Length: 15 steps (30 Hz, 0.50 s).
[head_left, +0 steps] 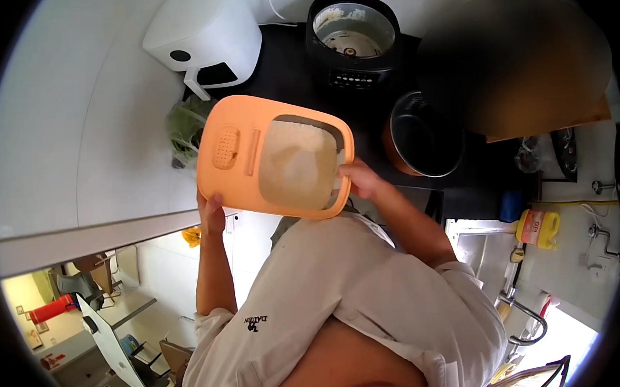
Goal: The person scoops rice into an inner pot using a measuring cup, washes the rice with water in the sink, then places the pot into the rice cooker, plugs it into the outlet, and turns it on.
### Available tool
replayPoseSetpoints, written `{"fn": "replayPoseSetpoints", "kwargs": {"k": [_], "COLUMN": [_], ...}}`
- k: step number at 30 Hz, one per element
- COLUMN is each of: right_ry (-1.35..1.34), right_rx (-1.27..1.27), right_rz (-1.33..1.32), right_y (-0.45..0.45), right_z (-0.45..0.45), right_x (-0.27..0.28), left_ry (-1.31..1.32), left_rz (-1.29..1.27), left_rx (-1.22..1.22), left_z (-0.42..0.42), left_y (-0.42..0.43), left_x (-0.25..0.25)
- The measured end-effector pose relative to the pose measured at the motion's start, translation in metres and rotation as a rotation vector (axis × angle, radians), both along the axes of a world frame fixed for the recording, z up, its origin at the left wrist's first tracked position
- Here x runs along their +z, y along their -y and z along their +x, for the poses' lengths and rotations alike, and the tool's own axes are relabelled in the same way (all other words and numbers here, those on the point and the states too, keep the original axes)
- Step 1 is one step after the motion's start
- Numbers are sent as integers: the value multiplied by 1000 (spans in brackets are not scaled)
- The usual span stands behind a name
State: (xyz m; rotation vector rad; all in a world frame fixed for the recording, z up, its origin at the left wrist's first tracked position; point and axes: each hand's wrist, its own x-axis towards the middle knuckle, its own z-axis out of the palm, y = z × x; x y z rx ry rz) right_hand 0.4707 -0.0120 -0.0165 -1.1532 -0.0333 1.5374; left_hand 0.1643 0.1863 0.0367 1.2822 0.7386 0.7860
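Observation:
An orange container (228,190) with a clear window is held in front of my body, and pale grains show through the window. My left hand (211,213) grips its lower left edge, thumb on top. At the right edge, my right hand (360,178) holds the rim beside the window. Behind the container stands a black cooker (355,70) with its lid up and its inside exposed. A dark inner pot (425,136) with a copper-coloured outside is on the black counter to the right.
A white appliance (213,32) stands at the back left, above a bag of greens (186,130). At the right are a large brown object (540,86), partly blurred, a yellow bottle (538,228) and wall taps (597,231). The counter (284,77) is black.

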Motion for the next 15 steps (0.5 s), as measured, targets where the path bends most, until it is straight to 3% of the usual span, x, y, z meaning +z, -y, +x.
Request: {"fn": "replayPoseSetpoints", "kwargs": {"k": [5,7,15], "right_ry": [-124,-14,-37], "right_rx": [-154,-145,-172], "right_rz": [99,40,122], "right_y": [-10,-22,-52], "right_z": [9,6,-14], "right_x": [20,17,-20], "left_ry": [-43,-37,-6], "left_rz": [98,26,40], "left_rx": [-70,-70,-201], "left_z": [53,35,33], "left_y": [-26,-60,-105], "left_x": [43,4,-6]}}
